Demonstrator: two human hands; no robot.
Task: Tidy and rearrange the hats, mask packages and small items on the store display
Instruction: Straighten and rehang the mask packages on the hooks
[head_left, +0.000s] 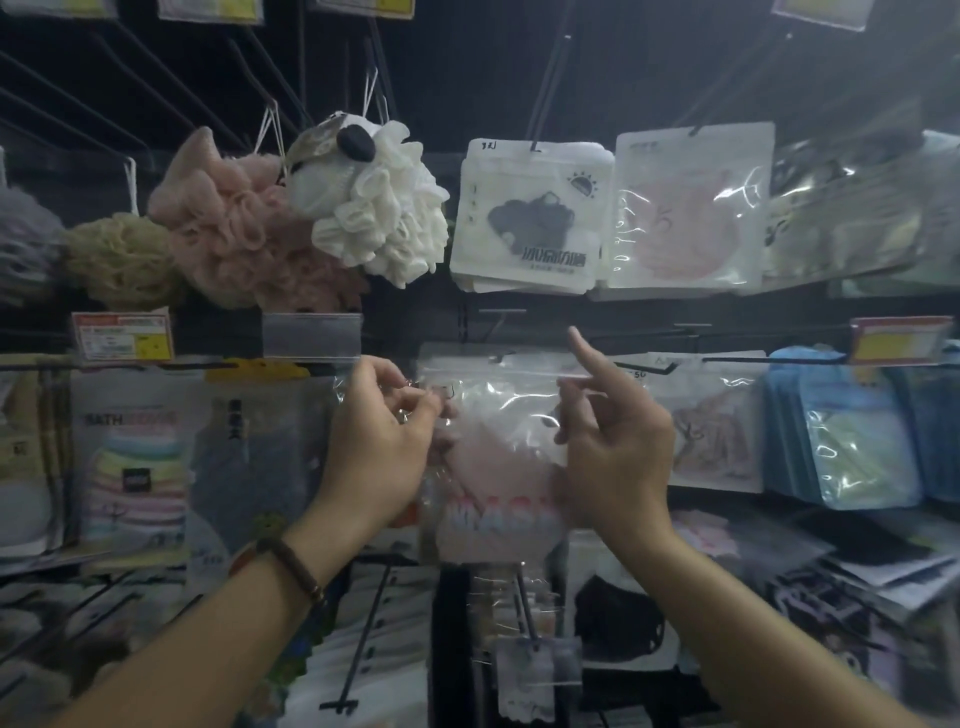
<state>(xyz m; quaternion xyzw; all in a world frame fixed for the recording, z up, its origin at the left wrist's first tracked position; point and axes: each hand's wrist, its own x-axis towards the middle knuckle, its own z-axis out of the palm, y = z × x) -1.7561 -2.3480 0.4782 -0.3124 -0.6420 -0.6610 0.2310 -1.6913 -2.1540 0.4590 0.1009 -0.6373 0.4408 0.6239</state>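
A clear plastic mask package (493, 447), holding a pale pink mask and printed with blurred pink lettering near its bottom, is held up at the centre of the store display, in front of the middle row of hooks. Its upper left corner is pinched by the left hand (379, 431), which wears a dark beaded bracelet (291, 566) at the wrist. Its right edge appears to be gripped by the curled fingers of the right hand (613, 441), whose index finger is pointed upward; the grip is blurred.

A thin black metal hook (644, 366) is seen just to the right, near the package's top. Above, white mask packages (530, 223) are hung beside a white mesh bath puff (384, 208). Glossy blue packages (841, 431) are hung to the right.

The film looks slick and is held only at its edges, so the package could be dropped. If its hanging hole is misjudged, the hook could be missed or neighbouring packages knocked loose.
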